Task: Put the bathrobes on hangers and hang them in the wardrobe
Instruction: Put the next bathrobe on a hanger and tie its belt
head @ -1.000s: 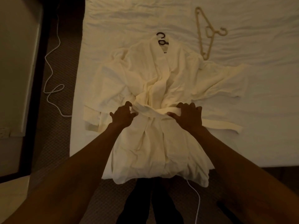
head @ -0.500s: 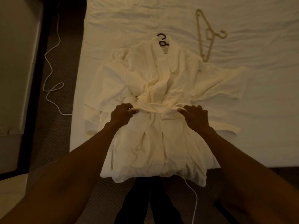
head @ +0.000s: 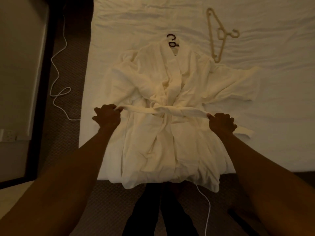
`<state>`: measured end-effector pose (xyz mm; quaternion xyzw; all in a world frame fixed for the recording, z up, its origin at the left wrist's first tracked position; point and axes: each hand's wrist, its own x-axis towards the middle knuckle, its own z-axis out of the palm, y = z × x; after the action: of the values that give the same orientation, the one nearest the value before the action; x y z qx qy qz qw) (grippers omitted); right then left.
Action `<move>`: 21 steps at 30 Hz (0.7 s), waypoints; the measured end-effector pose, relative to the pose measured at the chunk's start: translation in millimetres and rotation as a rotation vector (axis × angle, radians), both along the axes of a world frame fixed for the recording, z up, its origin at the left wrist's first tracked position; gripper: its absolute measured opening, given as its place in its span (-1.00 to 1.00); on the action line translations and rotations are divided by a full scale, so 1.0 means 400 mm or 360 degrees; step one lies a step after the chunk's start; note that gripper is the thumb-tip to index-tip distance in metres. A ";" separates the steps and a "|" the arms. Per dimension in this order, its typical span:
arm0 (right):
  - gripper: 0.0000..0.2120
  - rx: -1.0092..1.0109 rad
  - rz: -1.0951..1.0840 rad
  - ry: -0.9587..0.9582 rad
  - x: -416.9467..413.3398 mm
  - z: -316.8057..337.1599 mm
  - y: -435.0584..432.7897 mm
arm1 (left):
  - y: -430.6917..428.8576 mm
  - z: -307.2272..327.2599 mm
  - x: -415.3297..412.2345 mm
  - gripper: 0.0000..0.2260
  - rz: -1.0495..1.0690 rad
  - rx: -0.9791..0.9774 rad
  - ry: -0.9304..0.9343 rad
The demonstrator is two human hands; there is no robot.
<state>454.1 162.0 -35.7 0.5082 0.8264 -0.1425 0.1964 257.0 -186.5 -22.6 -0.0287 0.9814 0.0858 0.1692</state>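
**Q:** What is the biggest thing in view?

**A:** One bed with a white sheet, seen from above.

**Q:** What lies on it?

**A:** One cream bathrobe, spread flat with its front up. The collar points away from the person and the hem hangs over the near edge.

**Q:** And the hands?

**A:** Two. The left hand is curled round one end of the robe's single belt. The right hand pinches the other end. The belt is stretched across the waist and crossed at the middle.

**Q:** How many hangers?

**A:** Two. One dark hanger sits inside the robe, with only its hook showing at the collar. One pale hanger lies on the sheet, just beside the robe's shoulder on the person's right.

**Q:** Anything smaller?

**A:** White cable on the floor, left of the bed.
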 end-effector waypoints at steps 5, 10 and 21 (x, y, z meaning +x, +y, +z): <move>-0.48 0.0204 0.0027 0.0436 -0.025 -0.020 -0.070 | 0.116 0.004 0.066 -0.50 0.0168 0.0176 0.0046; -0.41 -0.0685 -0.0403 0.0647 -0.064 -0.048 -0.136 | 0.202 -0.031 0.089 -0.43 0.1267 0.1168 -0.0860; -0.73 -0.1652 -0.1604 0.1247 -0.235 -0.018 -0.099 | 0.257 -0.065 -0.009 -0.71 0.1669 0.1749 -0.0729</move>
<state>360.1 122.4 -42.9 0.5761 0.3367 -0.7446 0.0161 253.2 -83.8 -48.7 -0.4166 0.5977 0.6185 0.2944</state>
